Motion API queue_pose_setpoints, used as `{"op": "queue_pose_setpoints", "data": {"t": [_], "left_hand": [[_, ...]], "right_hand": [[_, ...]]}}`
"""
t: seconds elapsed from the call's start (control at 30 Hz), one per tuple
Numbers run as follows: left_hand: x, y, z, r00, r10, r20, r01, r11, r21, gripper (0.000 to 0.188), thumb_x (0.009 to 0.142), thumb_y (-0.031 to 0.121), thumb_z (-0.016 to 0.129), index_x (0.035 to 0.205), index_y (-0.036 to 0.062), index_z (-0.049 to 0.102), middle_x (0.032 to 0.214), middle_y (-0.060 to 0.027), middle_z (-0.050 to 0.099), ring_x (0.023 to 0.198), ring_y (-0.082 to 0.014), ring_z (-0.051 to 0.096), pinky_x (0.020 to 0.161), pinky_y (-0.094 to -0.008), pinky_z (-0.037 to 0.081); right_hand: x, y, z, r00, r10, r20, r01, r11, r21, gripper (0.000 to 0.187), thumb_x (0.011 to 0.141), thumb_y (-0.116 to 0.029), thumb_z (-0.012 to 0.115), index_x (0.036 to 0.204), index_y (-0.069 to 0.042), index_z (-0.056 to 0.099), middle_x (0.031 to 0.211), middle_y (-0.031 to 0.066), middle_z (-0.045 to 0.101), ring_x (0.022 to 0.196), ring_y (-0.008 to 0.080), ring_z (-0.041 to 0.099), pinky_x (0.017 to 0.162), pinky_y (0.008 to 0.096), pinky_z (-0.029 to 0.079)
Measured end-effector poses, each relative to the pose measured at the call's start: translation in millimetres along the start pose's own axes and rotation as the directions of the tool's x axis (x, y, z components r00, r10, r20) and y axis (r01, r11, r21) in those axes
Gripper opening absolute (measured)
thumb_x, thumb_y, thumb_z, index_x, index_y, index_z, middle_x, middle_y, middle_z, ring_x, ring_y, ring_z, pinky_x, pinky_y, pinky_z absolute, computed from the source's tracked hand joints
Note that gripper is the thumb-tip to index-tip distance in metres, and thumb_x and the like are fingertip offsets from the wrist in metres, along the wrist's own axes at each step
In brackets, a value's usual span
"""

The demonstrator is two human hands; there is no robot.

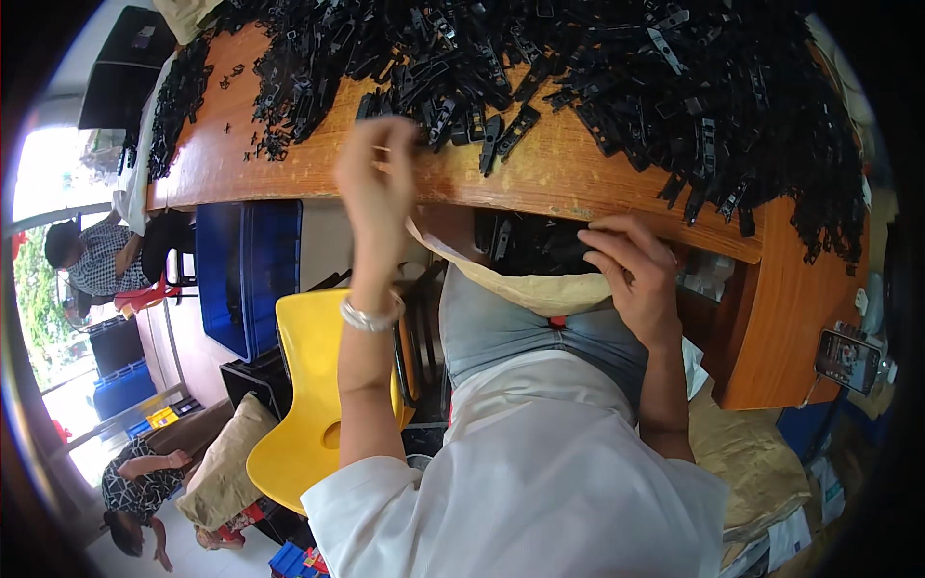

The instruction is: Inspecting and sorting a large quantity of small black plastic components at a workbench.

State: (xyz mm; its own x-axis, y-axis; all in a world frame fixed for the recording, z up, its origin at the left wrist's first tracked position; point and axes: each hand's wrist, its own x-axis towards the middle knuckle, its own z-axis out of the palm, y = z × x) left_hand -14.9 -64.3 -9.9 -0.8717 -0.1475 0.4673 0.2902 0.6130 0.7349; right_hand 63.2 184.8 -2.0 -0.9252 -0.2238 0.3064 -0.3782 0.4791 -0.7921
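Note:
My left hand [378, 178], with a silvery bracelet [372, 313] at its wrist, is raised over the near table edge. Its bent fingers are smeared by motion, so what they hold, if anything, is unclear. Just beyond it lie black plastic clip-like parts [489, 144]. My right hand [636, 275] hovers at the right side of a tan sack [540, 289] across my lap. Its thumb and fingers are curved and apart, and nothing is plainly seen between them. Dark parts [540, 246] lie in the sack's mouth.
Heaps of black parts [674, 106] cover much of the wooden table [231, 135]. A yellow chair [308, 385] and a blue crate [279, 279] stand on my left. At the right, a phone [848, 361] is mounted by the table. Two people [101, 255] are farther left.

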Motion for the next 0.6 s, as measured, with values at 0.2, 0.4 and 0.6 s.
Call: {"op": "queue_pose_setpoints", "data": {"t": [0.2,0.4,0.6], "left_hand": [[53.2,-102.8,-18.8,0.947,-0.304,0.100,0.276,0.934,0.227,0.020,0.074,0.018,0.065,0.080,-0.0005,0.063,0.065,-0.0041,0.060,0.057,-0.0096,0.053,0.052,-0.0207,0.041],[54.3,-120.0,-42.5,0.887,-0.462,0.018,0.457,0.869,-0.189,0.012,0.075,0.014,0.063,0.074,0.0023,0.064,0.062,0.0014,0.057,0.047,-0.0029,0.040,0.043,-0.0155,0.028],[43.5,-41.1,-19.2,0.891,-0.451,-0.044,0.374,0.787,-0.491,0.024,0.072,0.000,0.063,0.095,-0.0022,0.054,0.070,-0.0025,0.054,0.053,-0.0050,0.045,0.047,-0.0148,0.033]], "right_hand": [[-9.3,2.3,-5.9,1.000,0.008,0.000,-0.008,1.000,-0.012,0.017,0.068,0.006,0.060,0.084,0.001,0.061,0.074,0.0085,0.056,0.064,0.0187,0.055,0.056,0.0247,0.042],[-32.5,21.8,-37.8,0.934,0.293,-0.203,-0.287,0.956,0.055,0.011,0.076,0.005,0.053,0.084,0.003,0.060,0.072,0.0069,0.056,0.061,0.0116,0.052,0.055,0.0213,0.040],[-34.4,69.5,-99.7,0.606,0.251,-0.755,-0.564,0.805,-0.185,0.013,0.081,-0.004,0.052,0.090,0.001,0.059,0.079,0.0086,0.058,0.064,0.0139,0.054,0.059,0.0221,0.042]]}}
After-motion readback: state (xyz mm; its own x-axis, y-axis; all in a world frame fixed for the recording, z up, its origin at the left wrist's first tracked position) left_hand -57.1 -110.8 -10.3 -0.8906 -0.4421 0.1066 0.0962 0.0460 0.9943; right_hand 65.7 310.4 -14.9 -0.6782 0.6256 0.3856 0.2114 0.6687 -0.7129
